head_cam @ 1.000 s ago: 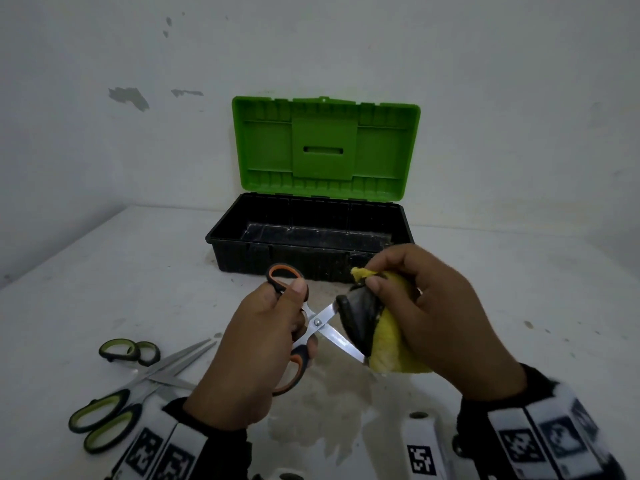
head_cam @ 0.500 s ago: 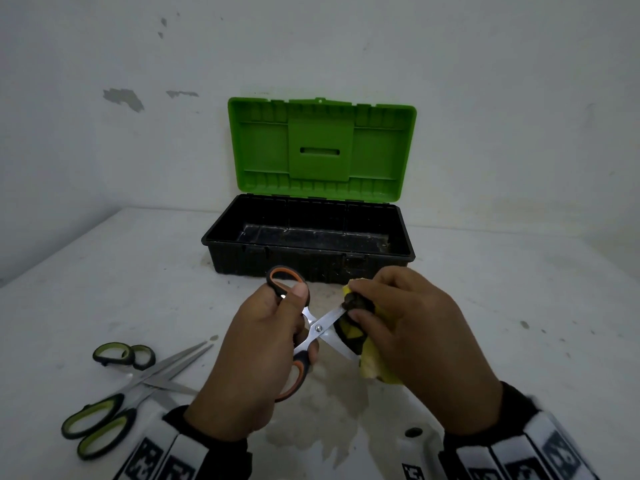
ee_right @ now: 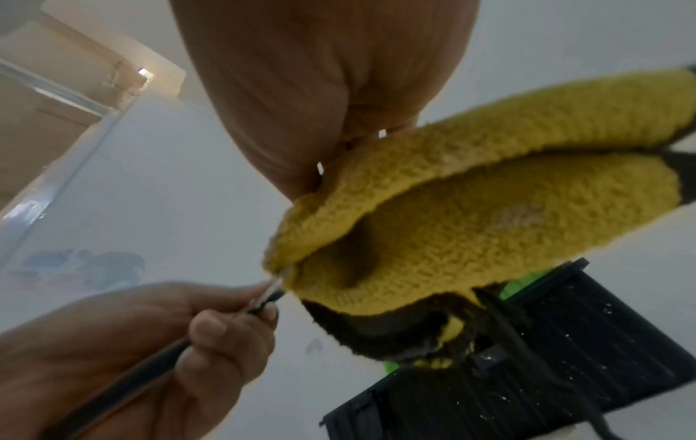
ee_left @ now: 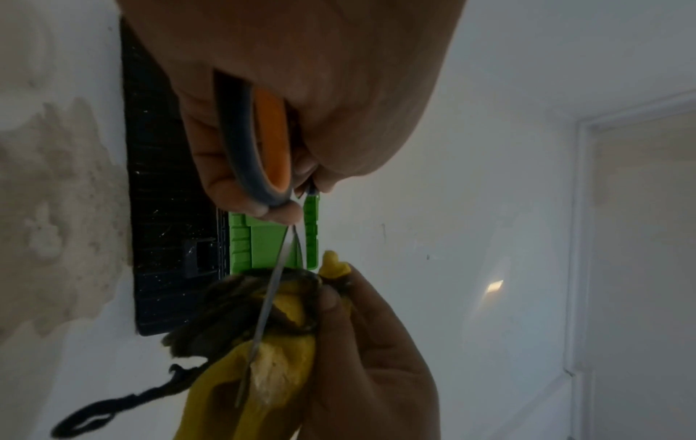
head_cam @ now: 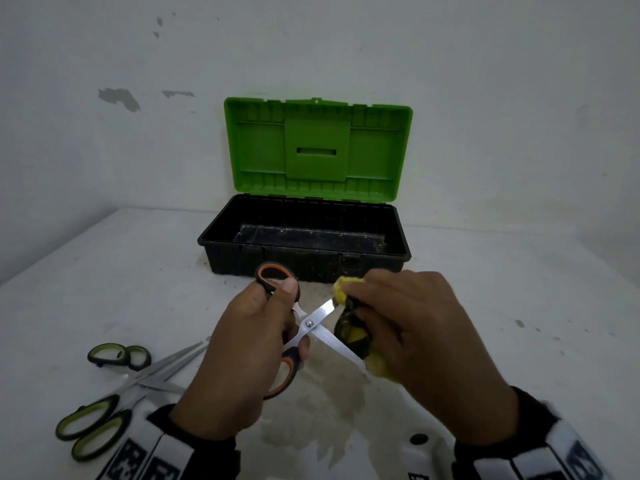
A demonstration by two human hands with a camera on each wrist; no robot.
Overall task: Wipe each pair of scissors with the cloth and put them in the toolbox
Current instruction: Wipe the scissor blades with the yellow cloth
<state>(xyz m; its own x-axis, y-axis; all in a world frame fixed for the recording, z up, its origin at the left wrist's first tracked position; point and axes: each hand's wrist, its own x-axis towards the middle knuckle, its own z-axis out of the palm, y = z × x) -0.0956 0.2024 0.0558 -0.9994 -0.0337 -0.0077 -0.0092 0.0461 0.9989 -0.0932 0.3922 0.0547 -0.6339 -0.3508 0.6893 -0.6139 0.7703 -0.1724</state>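
Note:
My left hand [head_cam: 256, 344] grips the orange-and-black handles of a pair of scissors [head_cam: 313, 322], held above the table with its blades spread apart. My right hand [head_cam: 412, 334] holds a yellow cloth with a dark edge [head_cam: 348, 332], folded round the blades. In the left wrist view the orange handle [ee_left: 263, 143] lies in my curled fingers and a blade [ee_left: 263, 315] runs into the cloth [ee_left: 278, 366]. The right wrist view shows the cloth [ee_right: 489, 214] folded over the blade. The black toolbox [head_cam: 301, 261] stands open behind my hands, green lid [head_cam: 318, 147] upright.
Two pairs of green-handled scissors [head_cam: 114, 393] lie crossed on the white table at the front left. A damp stain [head_cam: 311, 420] marks the table under my hands. A white wall stands close behind the toolbox.
My right hand with the cloth slid along the blades toward the pivot, then back out a little. The left hand keeps the scissors almost still.

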